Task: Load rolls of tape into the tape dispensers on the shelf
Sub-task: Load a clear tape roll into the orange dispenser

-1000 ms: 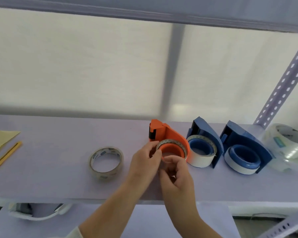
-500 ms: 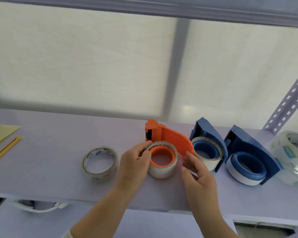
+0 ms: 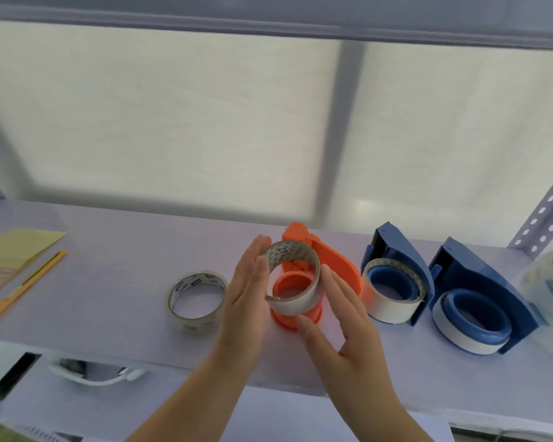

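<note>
Pressing a tape roll (image 3: 296,282) btwn flat palms, left hand (image 3: 248,295) & right hand (image 3: 342,317) are keeping fingers straight. Roll is sitting tilted over orange dispenser (image 3: 336,266) hub on shelf (image 3: 109,275).

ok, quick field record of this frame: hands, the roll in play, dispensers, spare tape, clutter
left hand: fingers straight, flat against the left side of the tape roll
right hand: fingers straight, against the roll's right side
tape roll: tilted, held over the orange hub, not seated
orange dispenser: on the shelf, hub exposed
blue dispensers: near one and far one, each with a roll on its hub
spare roll: flat on the shelf, left of the hands
clutter: yellow utility knife, yellow paper at far left
</note>
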`<state>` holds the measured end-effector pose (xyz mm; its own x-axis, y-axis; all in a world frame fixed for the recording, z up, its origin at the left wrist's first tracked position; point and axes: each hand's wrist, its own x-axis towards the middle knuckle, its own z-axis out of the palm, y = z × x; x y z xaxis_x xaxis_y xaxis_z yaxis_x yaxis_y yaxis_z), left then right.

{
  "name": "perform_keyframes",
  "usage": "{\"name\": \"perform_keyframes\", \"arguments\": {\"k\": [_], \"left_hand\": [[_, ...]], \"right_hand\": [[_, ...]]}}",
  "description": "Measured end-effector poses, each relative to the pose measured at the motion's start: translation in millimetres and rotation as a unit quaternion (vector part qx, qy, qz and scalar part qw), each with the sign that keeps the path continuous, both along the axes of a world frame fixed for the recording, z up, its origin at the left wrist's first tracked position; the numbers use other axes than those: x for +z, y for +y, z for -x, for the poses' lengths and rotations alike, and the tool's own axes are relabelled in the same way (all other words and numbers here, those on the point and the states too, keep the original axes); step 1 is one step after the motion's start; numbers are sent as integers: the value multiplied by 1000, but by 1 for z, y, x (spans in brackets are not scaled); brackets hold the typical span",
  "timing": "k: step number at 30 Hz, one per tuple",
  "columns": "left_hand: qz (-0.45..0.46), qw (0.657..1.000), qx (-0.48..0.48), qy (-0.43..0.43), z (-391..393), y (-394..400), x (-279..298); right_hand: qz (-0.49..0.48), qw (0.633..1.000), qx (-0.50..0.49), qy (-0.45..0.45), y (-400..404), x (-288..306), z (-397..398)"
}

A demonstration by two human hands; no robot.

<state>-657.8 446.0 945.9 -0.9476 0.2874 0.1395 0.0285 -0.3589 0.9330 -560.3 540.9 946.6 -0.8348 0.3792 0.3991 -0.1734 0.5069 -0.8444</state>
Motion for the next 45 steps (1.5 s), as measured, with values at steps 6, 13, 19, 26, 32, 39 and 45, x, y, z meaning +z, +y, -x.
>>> {"name": "perform_keyframes", "arguments": {"k": [6, 13, 19, 26, 32, 39, 45], "left_hand": [[-89, 993, 15, -82, -6, -26, -10], [-11, 992, 102, -68, 2, -46, -14], [157, 981, 111, 6, 14, -53, -10], [340, 925, 155, 74, 31, -74, 2], [505, 832, 168, 156, 52, -115, 7], [604, 787, 79, 97, 71, -122, -27], [619, 772, 118, 83, 80, -123, -25]], "right_hand": [[-63, 997, 48, -13, -31, -7, 1], [-64, 990, 91, -88, -52, -28, 5], [-63, 982, 129, -122, -59, -33, 16], [-60, 980, 116, -153, -54, -30, 20], [-56, 978, 116, -164, -54, -30, 19], [-56, 979, 118, -156, -53, -29, 19], [-51, 986, 100, -121, -43, -24, 14]]}}
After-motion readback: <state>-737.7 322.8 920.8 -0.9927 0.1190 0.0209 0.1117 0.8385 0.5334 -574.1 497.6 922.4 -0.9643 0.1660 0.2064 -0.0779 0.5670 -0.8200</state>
